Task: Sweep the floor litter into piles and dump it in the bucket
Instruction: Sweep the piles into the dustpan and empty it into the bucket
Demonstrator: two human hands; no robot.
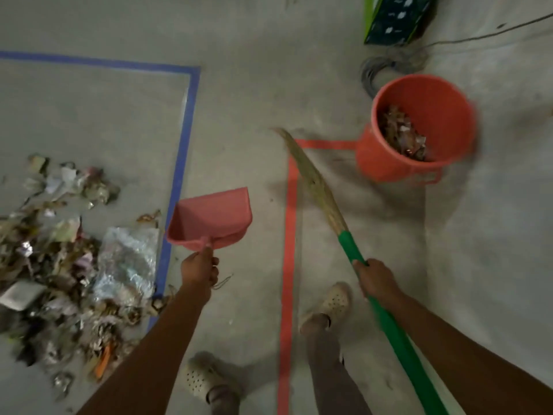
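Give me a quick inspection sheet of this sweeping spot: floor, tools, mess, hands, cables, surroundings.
Surface: bare concrete floor, marked with blue tape and red tape.
Job's things: litter pile mostly inside the blue line; orange bucket partly filled; pink dustpan empty; broom.
Clutter: nothing seen beyond the litter.
Hands: left hand grips the dustpan handle; right hand grips the broom's green handle.
Cables: grey coil behind the bucket; thin wire running right.
Surroundings: green-and-dark box at the far edge.

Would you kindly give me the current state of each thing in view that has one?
dustpan: empty, gripped by the left hand
broom: green handle gripped by the right hand
bucket: upright, partly filled with scraps
litter pile: on the floor, not yet scooped
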